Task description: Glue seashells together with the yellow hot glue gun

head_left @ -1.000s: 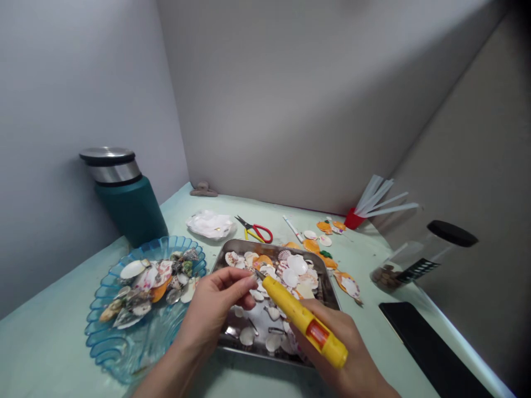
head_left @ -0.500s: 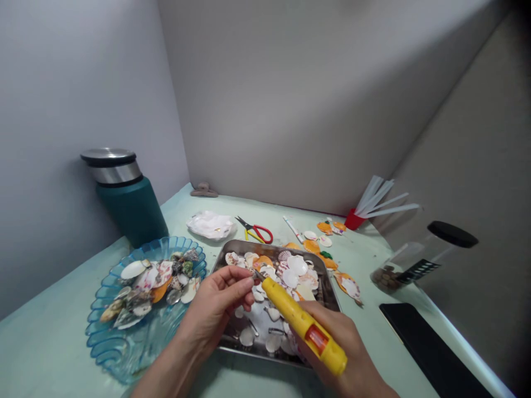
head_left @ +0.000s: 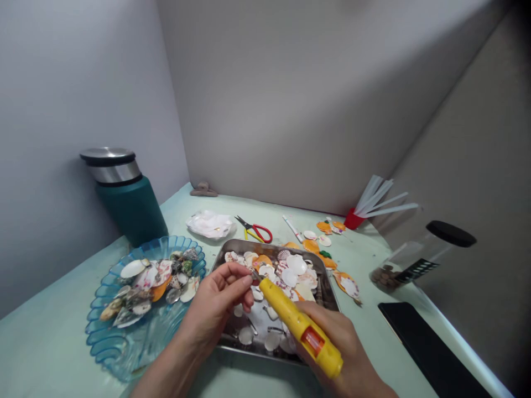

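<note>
My right hand [head_left: 338, 337] is wrapped round a yellow glue gun [head_left: 290, 315] with a reddish window near its back end. Its thin metal tip points up and left, right by the fingertips of my left hand [head_left: 224, 296]. Thumb and forefinger there are pinched together; what they hold is too small to make out. Below both hands lies a metal tray [head_left: 269, 356] of seashells [head_left: 296, 264], white, orange and speckled. Pale round discs [head_left: 246, 335] and thin metal clips [head_left: 251, 326] lie in its near part. My right hand hides part of the tray.
On the left, a blue scalloped plate [head_left: 102, 345] holds more shells, with a teal bottle [head_left: 133, 210] behind. Red-and-yellow pliers [head_left: 255, 231] and a white crumpled piece [head_left: 211, 224] lie beyond the tray. Rightward are a red cup [head_left: 354, 219] of translucent sticks, a clear jar [head_left: 415, 260] and a black phone-like slab [head_left: 427, 345].
Very little differs. The glue gun has shifted slightly left and down, its tip still beside my left fingertips. My left hand stays pinched in nearly the same spot.
</note>
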{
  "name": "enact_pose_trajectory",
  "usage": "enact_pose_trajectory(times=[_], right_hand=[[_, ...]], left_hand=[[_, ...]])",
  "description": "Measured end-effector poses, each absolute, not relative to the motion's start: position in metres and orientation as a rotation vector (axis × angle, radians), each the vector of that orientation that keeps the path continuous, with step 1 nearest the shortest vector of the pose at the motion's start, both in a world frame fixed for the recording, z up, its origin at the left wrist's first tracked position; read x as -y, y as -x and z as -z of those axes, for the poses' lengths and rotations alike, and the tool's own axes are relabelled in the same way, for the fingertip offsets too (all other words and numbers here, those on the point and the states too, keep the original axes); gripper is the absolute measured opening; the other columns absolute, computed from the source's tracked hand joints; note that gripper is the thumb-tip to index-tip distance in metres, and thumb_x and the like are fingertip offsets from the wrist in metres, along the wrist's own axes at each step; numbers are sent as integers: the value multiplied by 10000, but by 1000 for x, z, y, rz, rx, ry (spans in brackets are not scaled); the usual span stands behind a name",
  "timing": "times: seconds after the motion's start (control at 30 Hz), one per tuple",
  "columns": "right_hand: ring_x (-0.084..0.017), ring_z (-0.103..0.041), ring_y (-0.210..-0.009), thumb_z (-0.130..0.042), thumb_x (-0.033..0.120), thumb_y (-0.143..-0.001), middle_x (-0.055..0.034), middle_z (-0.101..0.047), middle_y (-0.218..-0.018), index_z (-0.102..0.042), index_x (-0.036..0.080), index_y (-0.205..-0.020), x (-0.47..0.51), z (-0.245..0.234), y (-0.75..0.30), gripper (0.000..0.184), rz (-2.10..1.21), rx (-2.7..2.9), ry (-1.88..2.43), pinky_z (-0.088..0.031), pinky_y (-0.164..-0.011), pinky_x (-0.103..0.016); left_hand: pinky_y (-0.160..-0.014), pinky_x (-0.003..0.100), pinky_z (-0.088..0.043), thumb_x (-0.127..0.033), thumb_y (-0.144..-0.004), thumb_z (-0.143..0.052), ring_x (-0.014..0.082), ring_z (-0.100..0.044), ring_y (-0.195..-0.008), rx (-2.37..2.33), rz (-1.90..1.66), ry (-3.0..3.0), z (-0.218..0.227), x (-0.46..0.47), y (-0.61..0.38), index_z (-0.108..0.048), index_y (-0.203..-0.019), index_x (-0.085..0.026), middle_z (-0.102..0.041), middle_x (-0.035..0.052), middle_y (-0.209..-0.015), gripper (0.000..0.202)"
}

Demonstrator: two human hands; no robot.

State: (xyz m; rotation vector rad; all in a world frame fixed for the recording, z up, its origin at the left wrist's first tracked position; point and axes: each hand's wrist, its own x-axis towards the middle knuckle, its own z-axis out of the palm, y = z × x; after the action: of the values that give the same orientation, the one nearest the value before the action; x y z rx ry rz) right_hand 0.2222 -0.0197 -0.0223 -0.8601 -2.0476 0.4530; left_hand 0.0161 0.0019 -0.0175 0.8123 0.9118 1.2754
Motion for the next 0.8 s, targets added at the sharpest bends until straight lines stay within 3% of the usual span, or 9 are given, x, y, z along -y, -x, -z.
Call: enact_pose_trajectory(times=[0.37,0.8], right_hand=[[-193,-673,-669,-552,206,-835,-53,-708,-821,-593,194,-943,17,29,-223,116,-501,2051,967,-503,-558,-247],[-164,-673,-654,-564,157,-797,-28,-706,-797,-583,195,-980,18,22,-222,188,-427,2074,817,-502,-570,-205]], left_hand=[[-523,157,-422,-243,-710,-738,62,-560,-481,-945,-1273,-761,15,1,-15,-596,-765,-133,-653,-10,-529,188],[-491,141,-420,-231,-687,-757,56,-549,-455,-941,-1269,-731,18,-2,-14,-623,-746,-129,-641,-13,-503,178]])
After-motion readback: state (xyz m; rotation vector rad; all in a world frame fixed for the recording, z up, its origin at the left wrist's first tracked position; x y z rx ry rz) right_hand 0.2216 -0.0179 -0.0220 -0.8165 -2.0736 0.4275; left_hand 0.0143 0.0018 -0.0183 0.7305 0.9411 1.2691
